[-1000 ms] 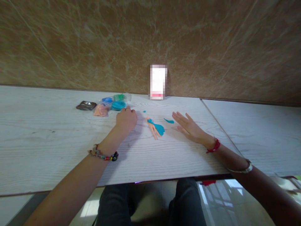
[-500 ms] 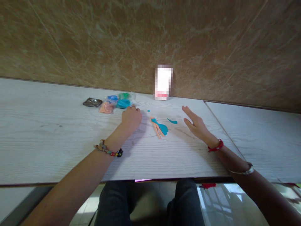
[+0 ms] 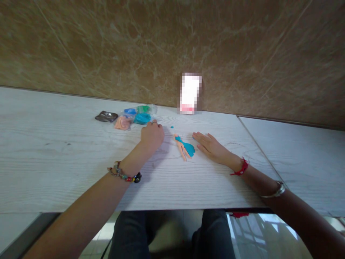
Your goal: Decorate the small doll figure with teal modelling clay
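My left hand (image 3: pixel 152 136) rests on the table with its fingers curled in, just right of a bag of teal clay (image 3: pixel 142 118); whatever is in its fingers, if anything, is hidden. My right hand (image 3: pixel 210 146) lies flat, fingers stretched out, over the spot where a thin teal clay piece lay, now covered. Between the hands is a flat clay figure (image 3: pixel 187 147) with peach legs and a teal, cape-like part. A small teal bit of clay (image 3: pixel 171 127) sits above the figure.
Left of my left hand are bags of peach clay (image 3: pixel 123 123), blue clay (image 3: pixel 130 111), green clay (image 3: pixel 143 108) and a dark brown packet (image 3: pixel 106 116). A blurred-out phone-like rectangle (image 3: pixel 190 93) leans on the marbled wall (image 3: pixel 107 46) behind the whitish wooden table (image 3: pixel 81 162).
My right hand has moved left and down onto the table, covering the thin teal clay piece. My left hand stays curled in nearly the same place.
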Tool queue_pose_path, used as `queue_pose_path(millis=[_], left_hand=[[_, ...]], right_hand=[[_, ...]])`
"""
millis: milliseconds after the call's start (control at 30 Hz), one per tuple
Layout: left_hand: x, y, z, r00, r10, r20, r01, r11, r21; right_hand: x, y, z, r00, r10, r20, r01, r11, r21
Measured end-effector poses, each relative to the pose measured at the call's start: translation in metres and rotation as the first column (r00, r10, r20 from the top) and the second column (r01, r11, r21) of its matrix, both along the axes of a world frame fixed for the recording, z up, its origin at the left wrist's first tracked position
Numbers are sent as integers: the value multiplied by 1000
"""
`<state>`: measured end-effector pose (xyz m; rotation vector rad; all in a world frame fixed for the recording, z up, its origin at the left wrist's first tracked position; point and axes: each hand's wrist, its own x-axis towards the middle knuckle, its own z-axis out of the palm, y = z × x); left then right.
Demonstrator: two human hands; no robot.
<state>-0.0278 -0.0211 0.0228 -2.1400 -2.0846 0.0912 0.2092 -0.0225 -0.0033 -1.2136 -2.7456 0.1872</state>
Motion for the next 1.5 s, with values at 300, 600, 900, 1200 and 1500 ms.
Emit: queue_pose_path(millis=[300,600,900,1200,1500], left_hand=[[0,0,0,1000,6,-19,-6,1000,0],[-2,2,-1,1000,-4,-17,4,1000,-8],[0,-1,4,999,-3,-34,2,1000,-28],[-2,-1,2,999,-27,-19,27,1000,-11],[-2,0,0,1000,-21,4,21,1000,-2]], right_hand=[[-6,1,0,999,33,10,-34,996,77],[-4,5,0,995,18,-99,-22,999,-34],[-6,7,-1,995,-16,-96,27,992,121],[-4,5,0,998,40,42,-50,961,273],[-7,6,-3,996,-17,-83,36,971,238]])
